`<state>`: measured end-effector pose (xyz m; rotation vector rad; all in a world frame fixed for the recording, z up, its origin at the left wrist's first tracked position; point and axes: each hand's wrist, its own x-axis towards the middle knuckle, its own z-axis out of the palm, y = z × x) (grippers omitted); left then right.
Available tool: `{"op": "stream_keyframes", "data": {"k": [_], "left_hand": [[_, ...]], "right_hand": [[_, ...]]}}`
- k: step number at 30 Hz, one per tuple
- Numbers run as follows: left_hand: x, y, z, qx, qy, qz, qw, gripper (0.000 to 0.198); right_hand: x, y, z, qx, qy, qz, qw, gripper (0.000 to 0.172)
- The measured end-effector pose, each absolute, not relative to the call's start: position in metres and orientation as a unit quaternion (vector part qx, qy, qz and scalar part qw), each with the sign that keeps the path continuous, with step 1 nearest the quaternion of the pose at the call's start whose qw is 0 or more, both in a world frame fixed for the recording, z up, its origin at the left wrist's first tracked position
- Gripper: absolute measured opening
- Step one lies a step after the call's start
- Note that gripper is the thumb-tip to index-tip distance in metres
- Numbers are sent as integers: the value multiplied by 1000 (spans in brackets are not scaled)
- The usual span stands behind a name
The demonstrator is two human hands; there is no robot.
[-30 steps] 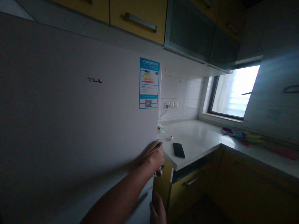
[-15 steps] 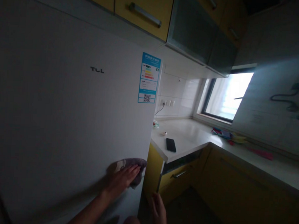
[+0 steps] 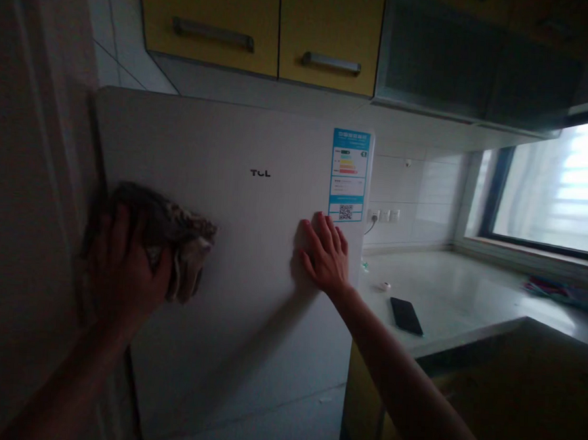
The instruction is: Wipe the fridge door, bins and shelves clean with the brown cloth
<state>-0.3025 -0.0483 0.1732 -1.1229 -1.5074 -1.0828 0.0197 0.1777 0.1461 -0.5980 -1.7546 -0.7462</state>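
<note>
The left hand (image 3: 124, 270) grips the bunched cloth (image 3: 191, 231) at the left edge of the fridge (image 3: 243, 257), seemingly to press it there, though dimness blurs the contact, while the right hand (image 3: 327, 258), fingers loosely spread, rests below the label (image 3: 348, 173), probably for balance.

Your left grip (image 3: 124, 263) now has the cloth (image 3: 192, 231) over at the left edge of the fridge door (image 3: 231, 289), up from low by its right edge. Your right grip (image 3: 326, 254), previously down beside the fridge, now spreads against the door just below the energy label (image 3: 348, 175). Your view has swung left, cutting off part of the window (image 3: 557, 184).
</note>
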Motion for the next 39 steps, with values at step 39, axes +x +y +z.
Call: {"op": "stream_keyframes", "data": {"k": [39], "left_hand": [[-272,-7,285,-660,-519,-176,515,83]], "right_hand": [[9,185,144,-209,-724,-318,576,79]]}}
